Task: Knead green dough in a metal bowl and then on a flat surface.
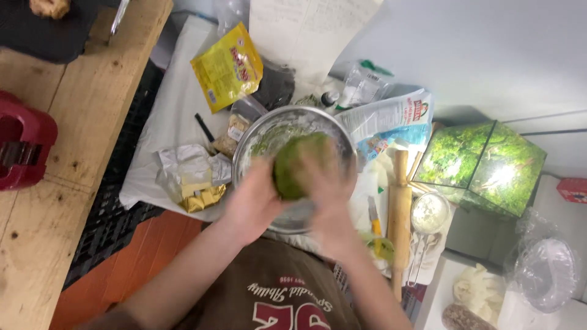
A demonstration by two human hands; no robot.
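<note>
You have a ball of green dough (293, 168) pressed between both palms, held just above a steel mixing bowl (269, 131) smeared with green residue. Your left hand (254, 198) cups the dough from its left side and your right hand (333, 189) wraps over its right side and top; both grips are closed on the dough, though motion blur hides how the fingers lie.

The bowl sits near the middle of the white-covered worktop (171, 116). Toward the worktop's far edge lies a yellow packet (227, 67), with a sheet of white paper (306, 30) beyond it. Left of the bowl, close to the worktop's left edge, a crumpled foil wrapper (189, 168) lies open around what looks like pale butter, with gold foil beside it. Right of the bowl lies a white and blue bag (391, 122), and next to it a wooden rolling pin (400, 214) points toward you. A small sieve holding white powder (430, 214) rests just right of the pin. Further right stands a box printed with green foliage (480, 168). A red object (21, 146) sits on the wooden surface at far left.
</note>
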